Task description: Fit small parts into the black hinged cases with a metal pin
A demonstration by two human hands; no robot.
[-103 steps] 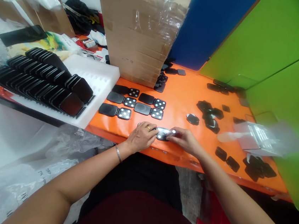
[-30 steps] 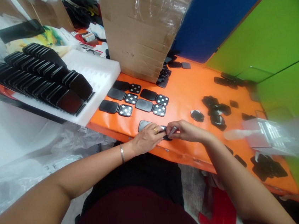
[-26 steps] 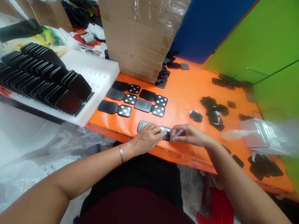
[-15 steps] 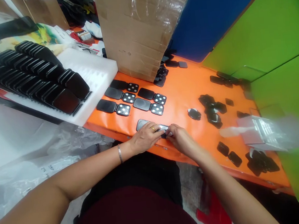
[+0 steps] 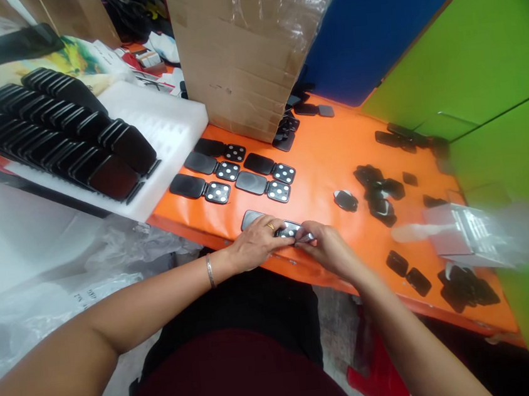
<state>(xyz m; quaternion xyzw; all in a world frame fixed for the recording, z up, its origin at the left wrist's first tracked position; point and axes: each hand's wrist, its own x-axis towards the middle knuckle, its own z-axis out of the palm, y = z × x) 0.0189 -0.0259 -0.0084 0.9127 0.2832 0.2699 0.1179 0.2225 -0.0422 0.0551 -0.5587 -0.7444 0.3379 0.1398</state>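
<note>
My left hand (image 5: 255, 244) lies with its fingers flat on a dark rounded panel (image 5: 250, 218) at the near edge of the orange table (image 5: 321, 154), a ring on one finger. My right hand (image 5: 329, 249) is pinched on a small square black piece with white dots (image 5: 290, 229) that adjoins the panel, and a thin shiny strip shows at its fingertips. Several finished pairs of panel and dotted square (image 5: 219, 192) lie in rows just beyond.
A white foam tray (image 5: 170, 129) with rows of upright black panels (image 5: 66, 137) sits at the left. A taped cardboard box (image 5: 239, 43) stands behind. Loose black parts (image 5: 377, 192) scatter to the right, with a clear plastic packet (image 5: 471, 236). Green and blue partitions bound the table.
My right hand lifted a thin strip off to the right, then came back to the dotted square beside my left hand. My left hand stayed pressed on the panel.
</note>
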